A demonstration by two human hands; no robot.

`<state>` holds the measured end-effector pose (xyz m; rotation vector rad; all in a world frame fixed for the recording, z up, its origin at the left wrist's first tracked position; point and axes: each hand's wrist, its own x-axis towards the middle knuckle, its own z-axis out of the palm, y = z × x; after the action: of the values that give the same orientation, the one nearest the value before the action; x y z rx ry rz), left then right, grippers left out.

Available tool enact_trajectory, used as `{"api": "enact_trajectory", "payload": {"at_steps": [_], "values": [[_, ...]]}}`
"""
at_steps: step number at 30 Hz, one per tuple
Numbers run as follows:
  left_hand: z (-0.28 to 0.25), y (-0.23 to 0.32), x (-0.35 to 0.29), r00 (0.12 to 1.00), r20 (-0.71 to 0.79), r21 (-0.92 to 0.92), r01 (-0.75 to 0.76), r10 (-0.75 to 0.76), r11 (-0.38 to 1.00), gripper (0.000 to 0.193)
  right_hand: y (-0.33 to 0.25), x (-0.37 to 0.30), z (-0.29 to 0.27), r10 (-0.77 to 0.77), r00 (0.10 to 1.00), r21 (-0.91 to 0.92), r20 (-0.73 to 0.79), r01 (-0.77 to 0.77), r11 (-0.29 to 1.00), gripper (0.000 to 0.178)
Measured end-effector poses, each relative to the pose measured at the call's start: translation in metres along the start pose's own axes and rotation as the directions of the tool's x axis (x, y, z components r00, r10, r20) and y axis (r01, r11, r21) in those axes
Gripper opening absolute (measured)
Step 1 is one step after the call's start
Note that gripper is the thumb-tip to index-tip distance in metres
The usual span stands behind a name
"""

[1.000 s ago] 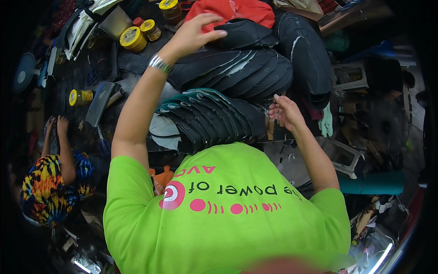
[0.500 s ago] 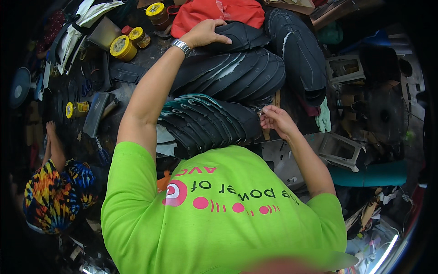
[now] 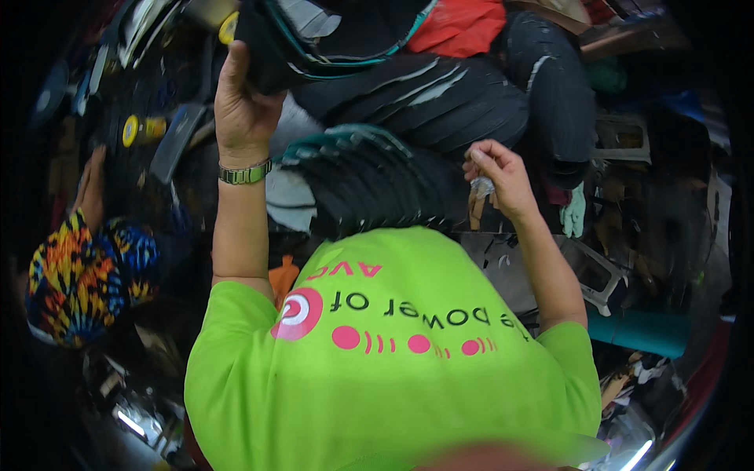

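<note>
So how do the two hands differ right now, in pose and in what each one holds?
The left hand is raised high and grips the edge of a large black piece with teal trim; the right hand sits lower and pinches something small and pale. The left wrist wears a metal watch; the right wrist is bare. Both are over the stacks of dark pieces.

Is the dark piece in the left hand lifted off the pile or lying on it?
Lifted: the left hand grips the dark teal-edged piece above the stacked black pieces.
</note>
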<state>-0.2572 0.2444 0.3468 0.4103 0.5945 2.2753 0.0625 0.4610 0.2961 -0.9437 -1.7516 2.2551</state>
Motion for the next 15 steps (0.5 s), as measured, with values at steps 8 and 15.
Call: {"api": "enact_trajectory", "payload": {"at_steps": [8,15], "values": [[-0.002,0.07,-0.163,0.889,-0.249,0.524,-0.209,0.383,0.826,0.056,-0.032,0.018,0.081,-0.132,0.917,-0.186,0.376,0.214,0.959,0.016],[-0.008,0.045,-0.241,0.715,-0.637,0.051,-0.336,0.29,0.94,0.048,-0.031,0.023,0.162,-0.146,0.758,-0.25,0.636,0.382,0.89,0.029]]}}
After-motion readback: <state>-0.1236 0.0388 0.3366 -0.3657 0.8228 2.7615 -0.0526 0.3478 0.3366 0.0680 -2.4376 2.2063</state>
